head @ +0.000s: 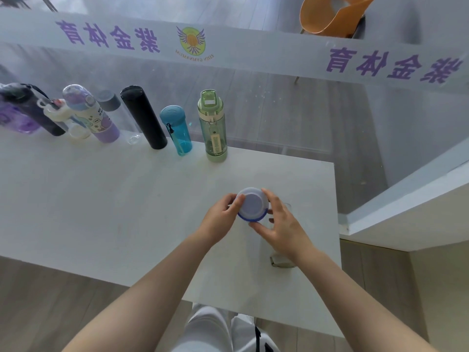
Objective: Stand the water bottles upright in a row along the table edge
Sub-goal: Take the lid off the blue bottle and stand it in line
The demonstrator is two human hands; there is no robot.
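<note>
Both hands hold a clear bottle with a pale lid ringed in blue (252,205), seen from above over the right part of the white table (101,204). My left hand (223,217) grips the lid's left side and my right hand (279,219) wraps its right side. Upright along the far edge stand a green bottle (212,125), a blue bottle (176,129), a black flask (143,116), a clear bottle with a grey cap (109,100), a purple cartoon bottle (88,113) and several more at the far left (22,110).
A glass wall with a white band of purple lettering (228,47) runs right behind the far table edge. The table's right edge (336,212) drops to the floor. A small grey clip-like object (281,261) lies on the table under my right wrist. An orange chair (332,13) stands beyond the glass.
</note>
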